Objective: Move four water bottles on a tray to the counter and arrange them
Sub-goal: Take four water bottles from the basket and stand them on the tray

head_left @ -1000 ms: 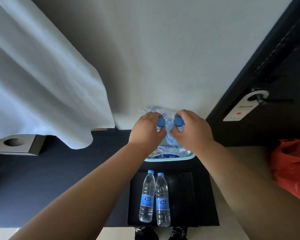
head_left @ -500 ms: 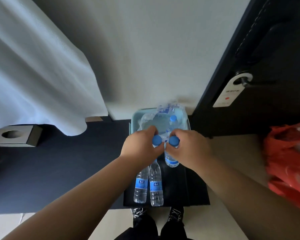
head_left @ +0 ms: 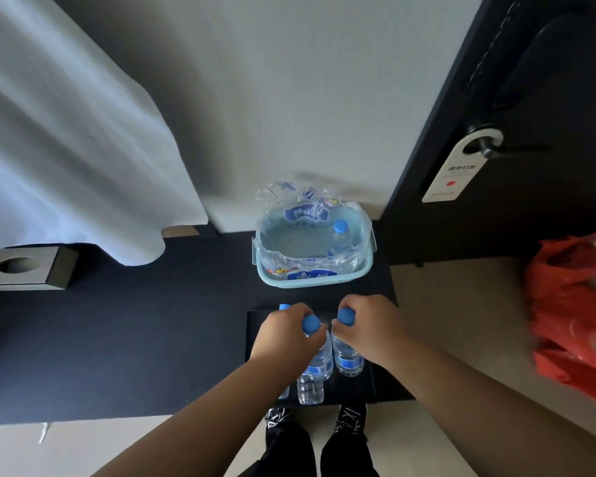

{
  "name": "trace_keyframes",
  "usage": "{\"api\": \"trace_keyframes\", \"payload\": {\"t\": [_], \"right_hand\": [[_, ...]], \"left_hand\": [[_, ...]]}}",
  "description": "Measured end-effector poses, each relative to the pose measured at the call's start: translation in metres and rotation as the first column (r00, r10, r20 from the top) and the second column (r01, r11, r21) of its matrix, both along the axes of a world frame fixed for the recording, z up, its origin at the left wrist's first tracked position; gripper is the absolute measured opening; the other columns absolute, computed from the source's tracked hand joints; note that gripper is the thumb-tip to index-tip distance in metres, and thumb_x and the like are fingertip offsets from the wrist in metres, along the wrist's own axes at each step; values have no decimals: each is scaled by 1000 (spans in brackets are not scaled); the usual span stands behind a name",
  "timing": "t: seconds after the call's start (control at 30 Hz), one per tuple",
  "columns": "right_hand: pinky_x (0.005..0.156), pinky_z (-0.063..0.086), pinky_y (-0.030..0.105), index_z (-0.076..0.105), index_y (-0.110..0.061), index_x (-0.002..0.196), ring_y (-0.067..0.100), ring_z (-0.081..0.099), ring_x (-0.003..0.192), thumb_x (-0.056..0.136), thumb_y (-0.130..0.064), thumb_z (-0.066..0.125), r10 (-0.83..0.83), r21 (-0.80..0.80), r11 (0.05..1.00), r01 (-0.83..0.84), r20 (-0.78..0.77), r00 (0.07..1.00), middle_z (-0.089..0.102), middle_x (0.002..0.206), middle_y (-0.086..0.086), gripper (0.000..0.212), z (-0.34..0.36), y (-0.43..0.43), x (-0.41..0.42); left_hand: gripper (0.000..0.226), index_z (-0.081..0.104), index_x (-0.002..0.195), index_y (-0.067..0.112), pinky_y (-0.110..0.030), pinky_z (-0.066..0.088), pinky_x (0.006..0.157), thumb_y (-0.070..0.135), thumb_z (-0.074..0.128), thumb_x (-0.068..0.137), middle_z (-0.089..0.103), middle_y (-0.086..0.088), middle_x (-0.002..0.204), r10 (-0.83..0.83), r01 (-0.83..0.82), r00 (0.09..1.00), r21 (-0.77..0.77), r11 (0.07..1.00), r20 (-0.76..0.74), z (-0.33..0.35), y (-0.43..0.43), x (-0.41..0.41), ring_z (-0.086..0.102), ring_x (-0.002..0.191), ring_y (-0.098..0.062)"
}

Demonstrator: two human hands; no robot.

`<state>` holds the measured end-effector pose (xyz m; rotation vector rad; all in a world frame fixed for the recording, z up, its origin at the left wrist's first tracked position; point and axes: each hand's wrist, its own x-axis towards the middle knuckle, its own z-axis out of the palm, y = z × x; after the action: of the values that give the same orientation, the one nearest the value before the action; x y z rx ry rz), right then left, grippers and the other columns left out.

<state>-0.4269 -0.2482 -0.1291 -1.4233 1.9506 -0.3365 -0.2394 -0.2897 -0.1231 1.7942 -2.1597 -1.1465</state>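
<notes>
Two hands curl tight: the left hand (head_left: 289,333) grips one blue-capped clear plastic water bottle (head_left: 321,361) by the neck, and the right hand (head_left: 367,330) grips a second bottle (head_left: 349,361), both over the flat black tray (head_left: 255,346). Two more bottles (head_left: 310,392) stand at the left hand's six o'clock. A fifth bottle (head_left: 339,237) sits in the pale blue basket (head_left: 317,282) at twelve.

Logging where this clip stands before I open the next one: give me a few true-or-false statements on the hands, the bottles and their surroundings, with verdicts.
1. The left hand grips the left bottle just below its blue cap, and the right hand grips the right bottle the same way. True.
2. The light blue basket holds no bottle. False: a third bottle stands upright in its right side, inside the plastic wrap.
3. The orange bag lies at the left edge. False: it is at the right edge.
4. A door hanger hangs on the door handle. True.
</notes>
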Motion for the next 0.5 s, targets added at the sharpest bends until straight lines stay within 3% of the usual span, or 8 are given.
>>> {"api": "trace_keyframes", "payload": {"t": [0.13,0.27,0.33,0.43,0.5], "right_hand": [[54,55,31,63,-31,75,8,64,61,79,-45,71,-70,134,988,71,-9,997,66,69,-7,16,-46,-1,-1],[51,56,33,65,-26,71,11,65,58,77,-43,71,-117,253,959,126,-52,992,67,65,-5,19,-85,-8,-6],[52,60,34,65,-27,72,11,66,57,78,-43,73,-169,259,949,178,-58,984,67,65,-5,19,-100,-15,-12],[60,62,37,67,-26,80,12,68,62,81,-48,74,-192,279,938,206,-78,978,70,70,-5,23,-121,-28,-21],[59,61,34,68,-23,85,13,71,62,84,-50,74,-199,321,923,212,-75,977,72,69,-4,27,-135,-36,-25]], "left_hand": [[22,56,72,31,-20,41,45,49,66,78,62,8,67,60,-65,997,136,989,39,-45,-8,-11,56,53,-5],[26,61,85,29,-21,43,43,54,66,80,65,9,71,29,-57,993,244,968,118,-85,-25,-27,62,56,-5],[32,62,88,24,-25,45,47,55,66,83,64,7,73,6,-51,985,258,965,175,-105,-27,-33,62,62,-11],[38,59,77,22,-25,38,44,59,66,81,63,3,65,37,-92,970,223,970,239,-129,-35,-42,59,56,-13],[43,62,77,18,-27,44,46,60,67,81,66,0,65,32,-94,969,243,966,246,-141,-43,-48,63,57,-17]]}}
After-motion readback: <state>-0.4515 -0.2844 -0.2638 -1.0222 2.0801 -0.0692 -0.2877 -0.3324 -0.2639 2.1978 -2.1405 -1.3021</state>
